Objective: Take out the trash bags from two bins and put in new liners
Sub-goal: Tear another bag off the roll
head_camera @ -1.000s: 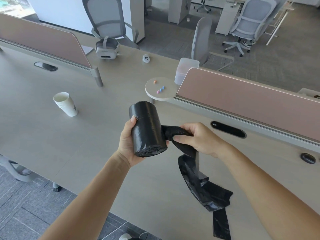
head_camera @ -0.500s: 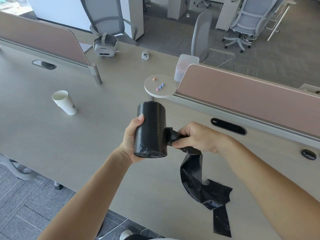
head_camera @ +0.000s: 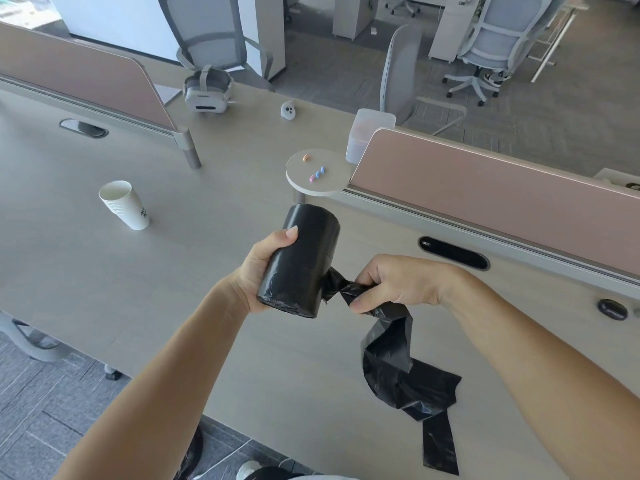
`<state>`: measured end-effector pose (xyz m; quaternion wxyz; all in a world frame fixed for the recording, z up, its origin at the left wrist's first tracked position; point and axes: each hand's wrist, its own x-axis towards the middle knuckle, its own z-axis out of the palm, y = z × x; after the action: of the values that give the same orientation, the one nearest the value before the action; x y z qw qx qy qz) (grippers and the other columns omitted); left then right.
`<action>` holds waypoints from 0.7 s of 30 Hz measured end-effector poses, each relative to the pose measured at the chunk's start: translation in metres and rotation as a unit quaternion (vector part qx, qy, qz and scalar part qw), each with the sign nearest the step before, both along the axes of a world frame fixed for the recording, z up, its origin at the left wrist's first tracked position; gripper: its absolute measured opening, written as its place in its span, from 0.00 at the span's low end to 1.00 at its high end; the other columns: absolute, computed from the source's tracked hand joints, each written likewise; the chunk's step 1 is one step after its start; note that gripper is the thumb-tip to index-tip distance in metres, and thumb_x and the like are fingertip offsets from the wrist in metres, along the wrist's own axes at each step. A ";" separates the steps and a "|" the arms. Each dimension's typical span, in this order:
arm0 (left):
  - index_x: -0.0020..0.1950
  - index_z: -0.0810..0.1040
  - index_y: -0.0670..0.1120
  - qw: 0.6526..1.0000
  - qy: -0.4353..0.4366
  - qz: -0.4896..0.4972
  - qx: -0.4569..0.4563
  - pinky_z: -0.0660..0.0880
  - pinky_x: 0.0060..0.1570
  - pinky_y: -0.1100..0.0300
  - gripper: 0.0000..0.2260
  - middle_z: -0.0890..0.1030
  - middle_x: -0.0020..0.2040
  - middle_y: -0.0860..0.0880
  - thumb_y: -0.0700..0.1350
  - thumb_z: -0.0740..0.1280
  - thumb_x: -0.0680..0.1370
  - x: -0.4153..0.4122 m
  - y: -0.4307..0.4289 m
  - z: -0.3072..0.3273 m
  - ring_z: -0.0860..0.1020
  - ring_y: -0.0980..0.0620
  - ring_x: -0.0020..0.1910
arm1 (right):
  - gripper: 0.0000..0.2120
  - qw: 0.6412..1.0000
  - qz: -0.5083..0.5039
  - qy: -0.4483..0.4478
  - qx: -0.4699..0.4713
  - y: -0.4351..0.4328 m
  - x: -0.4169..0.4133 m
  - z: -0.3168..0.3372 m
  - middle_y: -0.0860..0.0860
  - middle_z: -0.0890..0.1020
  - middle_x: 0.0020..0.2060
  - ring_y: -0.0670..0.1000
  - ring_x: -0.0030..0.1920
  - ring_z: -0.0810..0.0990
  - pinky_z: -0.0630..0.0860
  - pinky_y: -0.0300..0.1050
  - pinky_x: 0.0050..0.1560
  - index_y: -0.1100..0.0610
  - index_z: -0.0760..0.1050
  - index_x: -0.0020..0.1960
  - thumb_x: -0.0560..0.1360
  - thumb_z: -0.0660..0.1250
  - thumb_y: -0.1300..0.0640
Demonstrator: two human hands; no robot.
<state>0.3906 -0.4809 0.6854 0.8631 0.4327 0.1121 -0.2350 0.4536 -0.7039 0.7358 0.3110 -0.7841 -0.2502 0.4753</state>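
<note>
Fingers of your left hand (head_camera: 263,271) wrap the liner roll (head_camera: 300,261); your right hand (head_camera: 398,282) pinches its loose liner (head_camera: 398,368) over the desk (head_camera: 138,289)

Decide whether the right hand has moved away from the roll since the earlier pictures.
Yes. The right hand has pulled rightward from the roll, closer to the desk's cable slot, drawing out more bag.

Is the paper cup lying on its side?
No, the paper cup stands upright on the desk, its open mouth facing up.
</note>
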 end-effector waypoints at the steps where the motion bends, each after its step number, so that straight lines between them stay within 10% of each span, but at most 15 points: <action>1: 0.54 0.81 0.41 1.000 0.002 -0.012 0.007 0.81 0.41 0.50 0.39 0.83 0.46 0.39 0.57 0.83 0.48 0.001 0.001 0.000 0.83 0.42 0.42 | 0.10 1.000 0.013 0.006 -0.007 -0.001 0.000 0.001 0.49 0.77 0.28 0.46 0.29 0.75 0.72 0.36 0.34 0.56 0.80 0.35 0.75 0.72 0.59; 21: 0.57 0.78 0.39 0.984 0.028 -0.162 0.072 0.81 0.43 0.51 0.43 0.83 0.47 0.39 0.57 0.83 0.48 0.035 -0.013 -0.007 0.83 0.42 0.43 | 0.07 0.995 0.042 0.090 -0.014 -0.047 0.002 -0.008 0.53 0.81 0.33 0.50 0.34 0.79 0.77 0.41 0.39 0.57 0.80 0.37 0.73 0.73 0.60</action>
<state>0.4260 -0.4942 0.6781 0.7769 0.4989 0.0814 -0.3753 0.4559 -0.7512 0.7274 0.3009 -0.7312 -0.2470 0.5602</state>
